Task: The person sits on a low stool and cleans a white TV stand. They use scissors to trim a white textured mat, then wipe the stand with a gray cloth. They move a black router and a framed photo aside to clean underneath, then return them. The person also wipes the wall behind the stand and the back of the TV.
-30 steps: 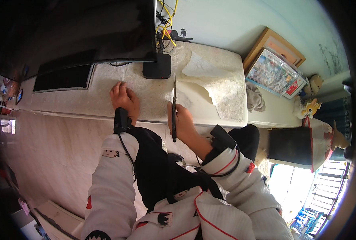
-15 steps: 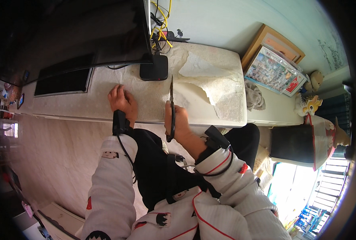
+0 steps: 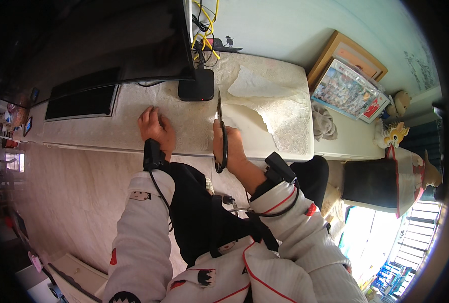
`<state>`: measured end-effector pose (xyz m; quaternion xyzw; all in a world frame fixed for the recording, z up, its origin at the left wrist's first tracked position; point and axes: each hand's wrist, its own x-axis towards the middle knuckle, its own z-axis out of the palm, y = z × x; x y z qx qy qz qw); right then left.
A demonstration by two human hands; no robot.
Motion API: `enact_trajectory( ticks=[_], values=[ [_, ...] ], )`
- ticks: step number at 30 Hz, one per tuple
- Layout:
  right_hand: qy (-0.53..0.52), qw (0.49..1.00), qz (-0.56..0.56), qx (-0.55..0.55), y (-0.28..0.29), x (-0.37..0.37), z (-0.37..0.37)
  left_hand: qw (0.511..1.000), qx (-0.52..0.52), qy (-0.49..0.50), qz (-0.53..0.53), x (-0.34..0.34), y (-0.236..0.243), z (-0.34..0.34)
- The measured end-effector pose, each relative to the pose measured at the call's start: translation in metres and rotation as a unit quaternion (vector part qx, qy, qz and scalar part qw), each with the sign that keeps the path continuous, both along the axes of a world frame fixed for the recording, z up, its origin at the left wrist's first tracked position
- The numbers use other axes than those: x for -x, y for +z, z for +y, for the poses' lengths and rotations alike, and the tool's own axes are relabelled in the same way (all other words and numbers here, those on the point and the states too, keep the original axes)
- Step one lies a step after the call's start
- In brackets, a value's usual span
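Scissors (image 3: 224, 142) in hand at a partly covered table (image 3: 252, 125).
The right hand (image 3: 231, 145) closes around the black handles at the near edge, blades pointing away; the left hand (image 3: 156, 129) lies curled on the patterned cover (image 3: 184, 130), whether pinching it I cannot tell; beyond sits a black box (image 3: 195, 87), then yellow cables (image 3: 206, 38).

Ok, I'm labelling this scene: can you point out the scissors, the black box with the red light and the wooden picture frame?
Scissors (image 3: 224, 134): head view, on the black handle.
Black box (image 3: 196, 87): head view, on its top.
Wooden picture frame (image 3: 328, 50): head view, on its left bar.
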<state>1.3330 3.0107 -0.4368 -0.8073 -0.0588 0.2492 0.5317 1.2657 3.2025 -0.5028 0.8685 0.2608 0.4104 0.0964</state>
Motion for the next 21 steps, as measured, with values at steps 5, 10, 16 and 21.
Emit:
enact_trajectory(
  ticks=[5,10,16,21],
  values=[
    [-0.006,0.997,0.071,-0.018,0.009,-0.015,0.003,1.0,0.001,0.003,-0.004,0.0,0.0,-0.001],
    [-0.024,1.0,-0.011,-0.005,0.001,-0.023,0.013,1.0,0.009,0.004,-0.004,-0.002,0.001,-0.001],
    [0.011,0.999,0.034,-0.008,-0.006,-0.03,0.011,1.0,-0.004,0.0,-0.001,0.001,0.001,-0.001],
    [0.013,0.996,0.068,-0.05,-0.006,-0.05,0.015,1.0,0.004,0.001,0.007,0.001,0.002,-0.002]
  ],
)
